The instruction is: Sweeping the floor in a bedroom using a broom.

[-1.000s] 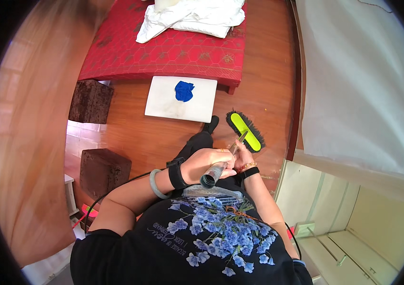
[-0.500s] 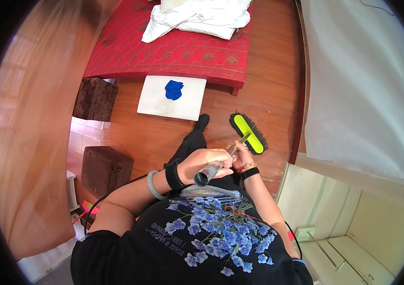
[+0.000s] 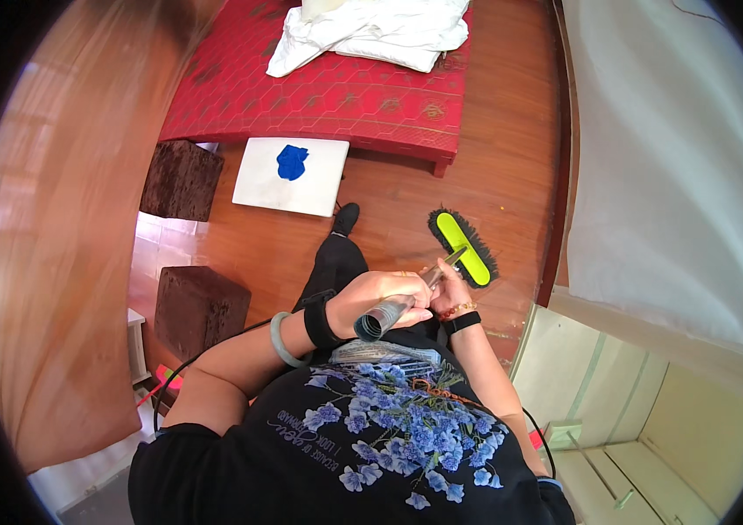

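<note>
Both my hands are wrapped round the metal handle (image 3: 380,321) of a broom, in front of my waist. My left hand (image 3: 377,296) grips it near its hollow upper end, which points up toward me. My right hand (image 3: 448,287) holds it a little lower down. The broom's lime-green head (image 3: 463,248) with dark bristles rests on the wood floor, ahead and to the right. My outstretched foot in a black shoe (image 3: 347,219) is beside the near right corner of a white board (image 3: 258,188). On that board lies a crumpled blue cloth (image 3: 292,162).
A bed with a red patterned cover (image 3: 327,105) and white bedding (image 3: 380,35) stands ahead. Two brown stools (image 3: 181,179) are at the left, near a peach curtain (image 3: 65,262). White sheeting (image 3: 677,175) and a pale cabinet (image 3: 599,376) line the right side.
The white board with the blue cloth has slid left along the bed's edge. My foot has moved left with it. Both hands keep their grip on the broom, which has hardly moved.
</note>
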A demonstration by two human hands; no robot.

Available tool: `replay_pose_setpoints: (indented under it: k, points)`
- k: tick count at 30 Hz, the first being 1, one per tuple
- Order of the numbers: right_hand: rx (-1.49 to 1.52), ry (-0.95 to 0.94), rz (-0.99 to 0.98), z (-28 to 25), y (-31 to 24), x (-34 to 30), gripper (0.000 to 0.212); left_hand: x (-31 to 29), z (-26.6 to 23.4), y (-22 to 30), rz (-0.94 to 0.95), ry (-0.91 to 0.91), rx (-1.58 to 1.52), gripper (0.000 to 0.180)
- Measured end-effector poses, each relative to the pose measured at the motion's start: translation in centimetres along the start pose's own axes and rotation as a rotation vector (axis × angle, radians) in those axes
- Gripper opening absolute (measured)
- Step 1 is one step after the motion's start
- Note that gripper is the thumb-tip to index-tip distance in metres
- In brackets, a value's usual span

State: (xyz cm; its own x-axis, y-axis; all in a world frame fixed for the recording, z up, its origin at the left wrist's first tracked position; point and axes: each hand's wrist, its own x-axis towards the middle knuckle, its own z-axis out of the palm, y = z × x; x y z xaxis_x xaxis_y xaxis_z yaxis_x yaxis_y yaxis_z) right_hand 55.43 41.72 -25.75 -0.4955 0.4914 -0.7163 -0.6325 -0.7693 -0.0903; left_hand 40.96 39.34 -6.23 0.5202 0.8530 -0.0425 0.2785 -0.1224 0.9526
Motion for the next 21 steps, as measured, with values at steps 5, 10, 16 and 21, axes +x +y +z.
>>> replay_pose_setpoints:
  k: [5, 10, 16, 21]
  points:
    - [0.029, 0.023, -0.011, -3.6, -2.3, 1.5, 0.02, 2.9, 3.0, -1.8, -0.01, 0.043, 0.012, 0.01]
    - [0.0, -0.069, 0.004, -7.3, -5.3, 2.9, 0.017, 5.8, 6.4, -4.4, -0.066, 0.127, -0.075, 0.007]
    - [0.063, -0.221, 0.105, -10.7, -7.5, 5.9, 0.018, 7.8, 9.0, -8.4, -0.148, 0.259, -0.119, 0.007]
    - [0.061, -0.193, 0.193, -12.0, -7.7, 7.5, 0.018, 7.3, 9.6, -10.2, -0.19, 0.283, -0.189, 0.006]
